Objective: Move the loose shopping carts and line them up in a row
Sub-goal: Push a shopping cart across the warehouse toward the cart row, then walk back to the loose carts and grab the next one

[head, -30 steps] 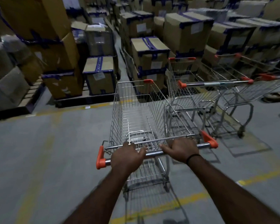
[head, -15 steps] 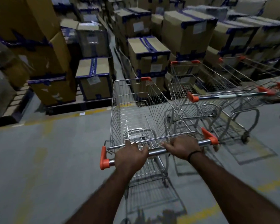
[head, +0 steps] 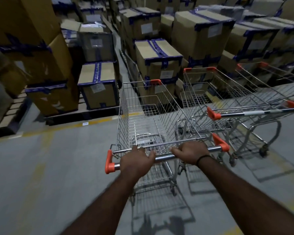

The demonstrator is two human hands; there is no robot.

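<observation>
A wire shopping cart (head: 143, 116) with orange handle ends stands right in front of me, nose toward the stacked boxes. My left hand (head: 137, 161) grips its chrome handle bar near the left end. My right hand (head: 191, 152) grips the same bar toward the right, a black band on the wrist. Beside it on the right stands a second cart (head: 227, 99), side by side with mine and a little farther ahead. A third cart (head: 270, 77) sits beyond that one at the right edge, partly cut off.
Pallets of taped cardboard boxes (head: 158, 60) close off the space just ahead of the carts. More boxes (head: 98, 85) and a leaning stack (head: 46, 65) stand at the left. A yellow floor line (head: 85, 123) runs along the pallets. Grey concrete floor (head: 49, 175) spreads to my left.
I have pushed the cart forward toward the boxes, so its nose is now close to the pallet. The neighbouring carts have drawn level on the right. Both hands stay on the handle.
</observation>
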